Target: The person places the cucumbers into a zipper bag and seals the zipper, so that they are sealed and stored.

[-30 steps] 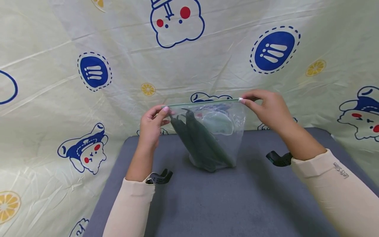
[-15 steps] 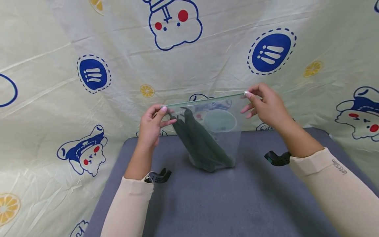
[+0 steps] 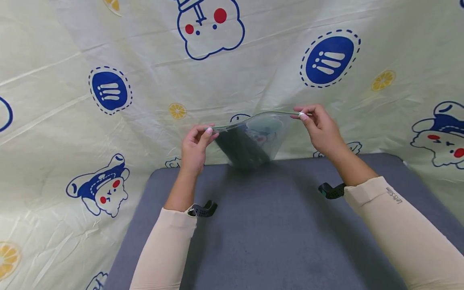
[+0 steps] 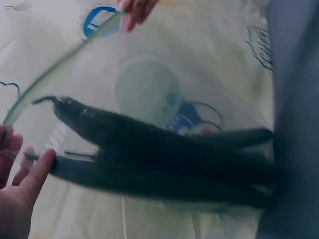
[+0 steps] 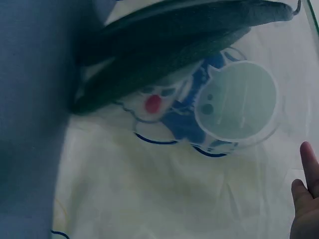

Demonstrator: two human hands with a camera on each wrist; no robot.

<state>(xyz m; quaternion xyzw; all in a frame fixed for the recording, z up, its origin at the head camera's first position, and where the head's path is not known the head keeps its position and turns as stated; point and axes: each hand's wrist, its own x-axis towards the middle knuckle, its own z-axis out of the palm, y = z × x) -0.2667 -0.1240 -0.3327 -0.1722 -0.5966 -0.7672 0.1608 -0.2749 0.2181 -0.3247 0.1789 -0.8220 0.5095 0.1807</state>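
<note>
A clear zip bag point(image 3: 280, 131) holds several long dark green cucumbers point(image 3: 241, 147), with a pale frosted label panel point(image 5: 239, 99) on its side. At the left end of the green zip edge, my left hand point(image 3: 193, 149) pinches between thumb and fingers. My right hand point(image 3: 322, 131) pinches the other end of the same edge in the head view. Between the hands the top edge bows in a wave. Cucumber stems point(image 4: 45, 99) point toward the left hand in the left wrist view. The bag's bottom hangs at the far edge of the table.
A grey table point(image 3: 268, 225) stretches below the hands. Behind it hangs a pale cloth backdrop point(image 3: 145, 36) printed with blue badges, cartoon dogs and orange slices. A black wrist mount point(image 3: 203, 209) shows at the left cuff, and another mount point(image 3: 331, 191) at the right.
The bag has moved up and away, its bottom going from the tabletop to the far edge. Its straight zip edge is now wavy. The left hand has shifted a little right.
</note>
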